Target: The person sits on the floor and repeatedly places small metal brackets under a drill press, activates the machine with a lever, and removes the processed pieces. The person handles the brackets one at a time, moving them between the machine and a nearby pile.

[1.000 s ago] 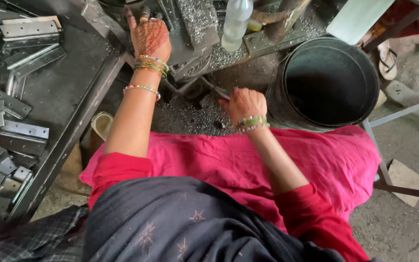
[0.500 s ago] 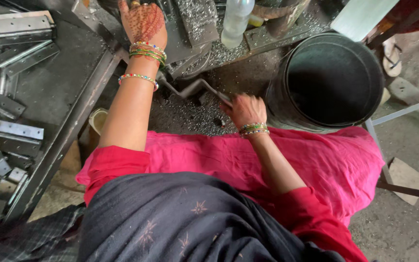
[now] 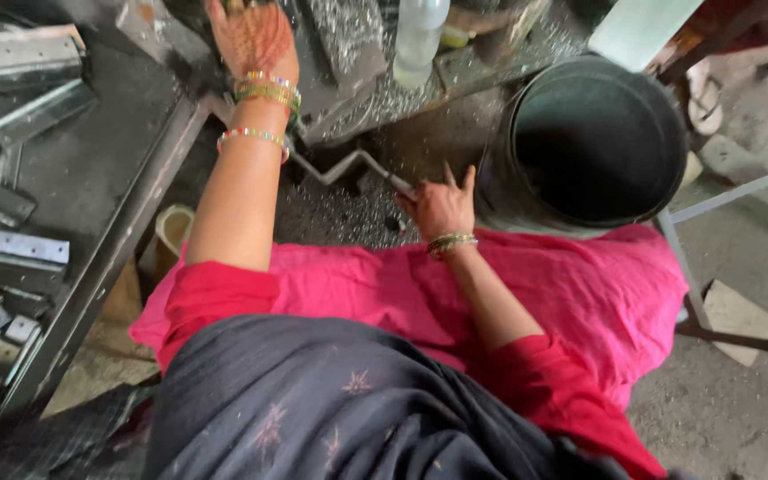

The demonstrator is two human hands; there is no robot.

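1. A bent metal crank handle (image 3: 353, 167) lies low in front of the person, over a surface covered in shiny metal shavings. Its long axis runs roughly left to right, dipping down toward the right, where its end points at the right hand.
2. The right hand (image 3: 442, 206) is closed around the right end of the crank handle, with two fingers sticking up loosely; bangles sit on the wrist.
3. The left hand (image 3: 252, 37) reaches forward to the top edge of the view, resting on grey metal machine parts. Its fingers are cut off by the frame, so I cannot tell whether it grips anything.
4. Just right of the right hand stands a large dark round bucket (image 3: 526, 116).
5. A clear plastic bottle (image 3: 420, 36) stands beyond the crank handle.
6. At far left, the bench (image 3: 73, 178) carries flat metal hinges (image 3: 24, 244).
7. A pink garment covers the person's lap.
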